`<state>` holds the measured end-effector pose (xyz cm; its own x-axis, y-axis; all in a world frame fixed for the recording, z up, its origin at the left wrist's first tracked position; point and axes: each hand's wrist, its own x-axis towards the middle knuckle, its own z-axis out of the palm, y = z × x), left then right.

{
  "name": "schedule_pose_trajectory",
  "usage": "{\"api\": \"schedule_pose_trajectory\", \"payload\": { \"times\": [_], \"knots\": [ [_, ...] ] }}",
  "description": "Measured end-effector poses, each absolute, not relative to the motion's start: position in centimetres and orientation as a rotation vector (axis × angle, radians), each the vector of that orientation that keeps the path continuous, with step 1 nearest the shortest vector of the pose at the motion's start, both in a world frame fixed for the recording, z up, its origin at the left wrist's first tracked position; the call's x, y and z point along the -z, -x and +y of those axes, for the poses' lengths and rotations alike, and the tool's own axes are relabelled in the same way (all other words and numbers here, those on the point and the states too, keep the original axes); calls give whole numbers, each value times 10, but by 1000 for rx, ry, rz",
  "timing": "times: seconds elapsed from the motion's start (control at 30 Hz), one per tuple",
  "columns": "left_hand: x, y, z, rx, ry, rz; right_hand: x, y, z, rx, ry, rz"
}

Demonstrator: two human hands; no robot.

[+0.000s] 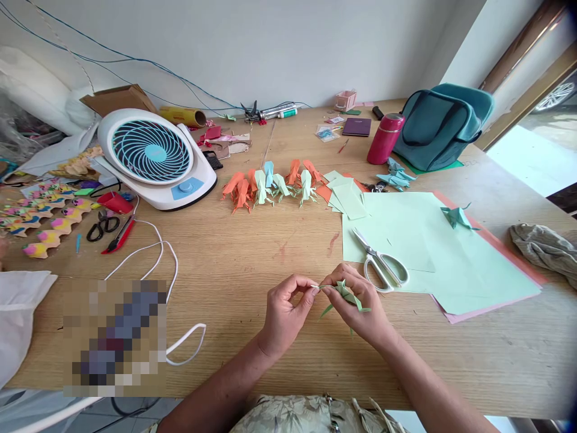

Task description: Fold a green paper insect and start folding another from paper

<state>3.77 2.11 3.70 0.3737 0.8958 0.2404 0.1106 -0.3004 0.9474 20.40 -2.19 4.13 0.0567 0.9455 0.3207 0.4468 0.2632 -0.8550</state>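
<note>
A green origami figure with thin pointed limbs is in my right hand, its fingers closed around the body. My left hand pinches the tip of one thin limb between thumb and fingertips. Both hands are held above the wooden table near its front edge. Just beyond my right hand, white-handled scissors lie on large pale green paper sheets. A teal folded figure rests on those sheets. Farther back stands a row of orange, green and blue folded figures.
A white desk fan stands at the left, near black scissors and a red cutter. White cord loops across the table. Small green paper pieces, a pink bottle and a teal bag are at the back right.
</note>
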Motion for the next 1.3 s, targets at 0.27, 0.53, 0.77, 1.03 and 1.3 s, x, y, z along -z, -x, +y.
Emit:
{"api": "schedule_pose_trajectory", "payload": {
  "times": [0.27, 0.53, 0.77, 1.03, 1.3],
  "knots": [
    [-38, -37, 21, -1057, -1701, 862, -40, -204, -22, -721, 1315, -1494],
    [-38, -37, 22, -1089, -1711, 796, -40, -204, -22, -707, 1310, -1498],
    [-37, -35, 21, -1090, -1750, 816, -40, -203, -22, -684, 1284, -1512],
    [-37, -35, 22, -1131, -1789, 818, -40, -203, -23, -641, 1252, -1524],
    [-36, -36, 22, -1195, -1841, 755, -38, -203, -24, -606, 1246, -1536]
  ]
}}
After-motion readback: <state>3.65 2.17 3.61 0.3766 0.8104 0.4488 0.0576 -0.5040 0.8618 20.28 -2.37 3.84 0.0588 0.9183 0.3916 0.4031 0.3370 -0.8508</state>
